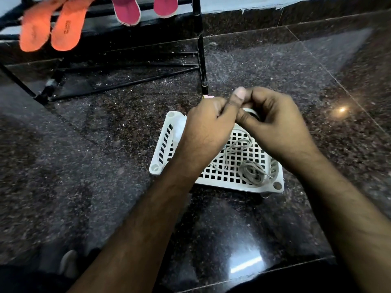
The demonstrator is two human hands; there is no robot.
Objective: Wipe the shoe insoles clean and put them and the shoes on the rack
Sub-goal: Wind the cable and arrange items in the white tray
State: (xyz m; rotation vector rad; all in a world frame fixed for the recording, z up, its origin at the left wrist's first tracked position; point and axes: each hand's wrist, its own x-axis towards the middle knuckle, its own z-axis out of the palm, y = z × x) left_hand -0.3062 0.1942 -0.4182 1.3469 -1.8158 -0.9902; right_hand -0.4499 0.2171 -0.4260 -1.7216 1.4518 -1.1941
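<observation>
Two orange insoles (49, 28) lie side by side on the black rack (200, 39) at the top left, and two pink shoes (143, 7) sit next to them on the same rack. Down on the dark floor (84, 155), both hands meet over a white basket (273, 183) with grey laces (251, 170) in it. The left hand (208, 123) and the right hand (275, 121) touch, fingers curled in a narrow grip — what they pinch cannot be told.

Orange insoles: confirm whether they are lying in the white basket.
No, both orange insoles rest on the black rack, while the white basket on the floor holds only grey laces.
</observation>
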